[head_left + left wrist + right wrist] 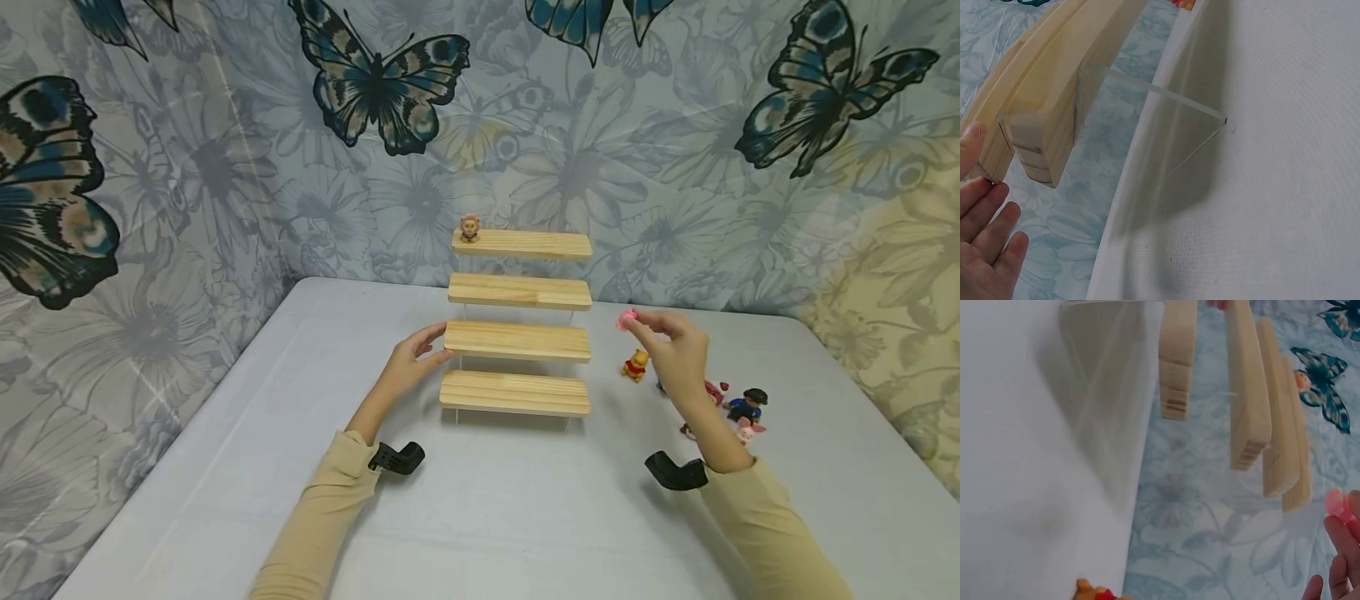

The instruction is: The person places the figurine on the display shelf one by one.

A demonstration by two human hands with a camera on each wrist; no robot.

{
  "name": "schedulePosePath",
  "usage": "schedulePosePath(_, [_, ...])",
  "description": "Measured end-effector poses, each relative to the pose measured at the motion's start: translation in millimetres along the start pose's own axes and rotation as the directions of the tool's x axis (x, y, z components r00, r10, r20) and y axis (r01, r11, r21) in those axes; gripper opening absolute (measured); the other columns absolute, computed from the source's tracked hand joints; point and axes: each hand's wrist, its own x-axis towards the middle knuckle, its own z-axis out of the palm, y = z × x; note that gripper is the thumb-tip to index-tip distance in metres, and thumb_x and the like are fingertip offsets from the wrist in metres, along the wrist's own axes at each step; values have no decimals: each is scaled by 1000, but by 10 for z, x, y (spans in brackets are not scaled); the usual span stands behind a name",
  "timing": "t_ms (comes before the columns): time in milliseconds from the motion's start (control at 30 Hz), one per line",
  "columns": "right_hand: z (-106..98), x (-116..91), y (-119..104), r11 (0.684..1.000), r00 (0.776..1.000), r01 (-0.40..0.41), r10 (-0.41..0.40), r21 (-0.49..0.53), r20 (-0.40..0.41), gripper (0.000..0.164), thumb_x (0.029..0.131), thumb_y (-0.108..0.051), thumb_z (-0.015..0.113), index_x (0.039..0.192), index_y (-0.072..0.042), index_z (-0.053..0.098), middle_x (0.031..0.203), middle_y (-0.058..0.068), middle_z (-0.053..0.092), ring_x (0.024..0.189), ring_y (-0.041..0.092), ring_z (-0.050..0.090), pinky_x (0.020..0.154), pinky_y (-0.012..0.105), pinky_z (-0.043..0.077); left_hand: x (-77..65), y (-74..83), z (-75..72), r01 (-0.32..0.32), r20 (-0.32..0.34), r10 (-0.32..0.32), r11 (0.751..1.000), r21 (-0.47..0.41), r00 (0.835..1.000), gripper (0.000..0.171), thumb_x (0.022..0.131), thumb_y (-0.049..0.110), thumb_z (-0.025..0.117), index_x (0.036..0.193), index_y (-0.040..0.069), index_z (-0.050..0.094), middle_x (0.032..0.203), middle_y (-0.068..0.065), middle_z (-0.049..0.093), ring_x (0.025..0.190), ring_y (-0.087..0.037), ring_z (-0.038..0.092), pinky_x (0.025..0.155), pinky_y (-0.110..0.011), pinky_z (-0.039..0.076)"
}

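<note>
My right hand (678, 346) pinches a small pink figurine (626, 319) between thumb and fingertips, raised to the right of a tiered wooden display stand (517, 340). The same pink figurine (1337, 504) shows at the right edge of the right wrist view, partly covered by fingers. My left hand (408, 362) holds the left end of the stand's second board from the bottom. In the left wrist view, the thumb lies on one face of that board and the fingertips on the other. A small lion-like figurine (469, 227) sits on the top board's left end.
A Winnie the Pooh figurine (635, 365) stands right of the stand. Behind my right forearm, several figurines are grouped, among them one in dark blue with a black hat (747, 406) and a pink pig-like one (747, 430). Butterfly-printed cloth (420, 200) hangs behind the white table (480, 517).
</note>
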Motion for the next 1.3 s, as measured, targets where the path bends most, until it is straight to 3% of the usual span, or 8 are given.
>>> schedulePosePath(67, [16, 54, -293, 1000, 1000, 1, -1, -16, 4, 15, 71, -5, 76, 83, 3, 71, 79, 14, 66, 72, 14, 49, 65, 22, 37, -2, -10, -4, 1, -2, -1, 1000, -1, 1000, 53, 87, 8, 60, 130, -11, 37, 132, -23, 38, 122, -33, 34, 98, -44, 29])
schedulePosePath(133, [56, 74, -385, 998, 1000, 6, -6, -60, -6, 15, 71, -1, 75, 83, 7, 70, 77, 17, 65, 70, 13, 48, 63, 19, 35, -6, -15, -8, 4, -1, -4, 1000, -4, 1000, 52, 87, 8, 60, 130, -10, 37, 133, -23, 38, 122, -33, 34, 98, -44, 29])
schedulePosePath(433, [169, 160, -374, 997, 1000, -2, 3, 81, -15, 18, 73, -15, 75, 85, -2, 73, 77, 10, 67, 70, 12, 47, 62, 23, 35, -19, -29, -24, 16, 4, -16, 1000, -11, 1000, 53, 87, 8, 59, 131, -9, 37, 133, -22, 37, 123, -32, 34, 99, -42, 28])
schedulePosePath(533, [197, 229, -454, 1000, 999, -2, 3, 25, -34, 15, 75, -8, 73, 84, 4, 71, 77, 13, 66, 70, 9, 47, 64, 23, 35, -12, -28, -27, 4, -4, -4, 1000, -9, 1000, 52, 87, 7, 59, 131, -9, 37, 133, -22, 38, 122, -32, 34, 99, -43, 29])
schedulePosePath(700, [263, 321, -478, 999, 997, 13, -10, 33, -74, 12, 71, 8, 71, 83, 9, 69, 77, 20, 64, 69, 3, 46, 62, 23, 32, 4, -31, -17, -5, -3, 5, 1000, -1, 1000, 52, 87, 7, 60, 131, -8, 38, 132, -22, 38, 122, -32, 35, 98, -42, 30])
schedulePosePath(900, [314, 383, -502, 1000, 996, 22, -21, 9, -87, 12, 73, 2, 72, 84, 7, 69, 77, 19, 65, 65, 2, 43, 61, 21, 31, 15, -27, 0, 6, -1, -6, 1000, -3, 1000, 52, 87, 7, 60, 131, -8, 38, 133, -22, 38, 122, -31, 35, 98, -41, 30])
schedulePosePath(1133, [356, 501, -825, 999, 996, -13, 17, 41, -87, 11, 74, 5, 70, 84, 11, 68, 75, 24, 62, 63, 1, 40, 58, 21, 24, 17, -13, -2, 10, -5, -10, 1000, 3, 1000, 52, 87, 8, 59, 131, -9, 38, 133, -22, 38, 122, -31, 34, 98, -41, 30])
schedulePosePath(1300, [403, 580, -994, 999, 996, 3, 1, 42, -94, 13, 74, 8, 69, 84, 15, 65, 72, 28, 58, 62, 2, 39, 57, 19, 22, 8, -13, -5, 10, -7, -10, 1000, 0, 1000, 52, 87, 8, 60, 131, -10, 37, 133, -22, 38, 122, -32, 34, 98, -42, 29])
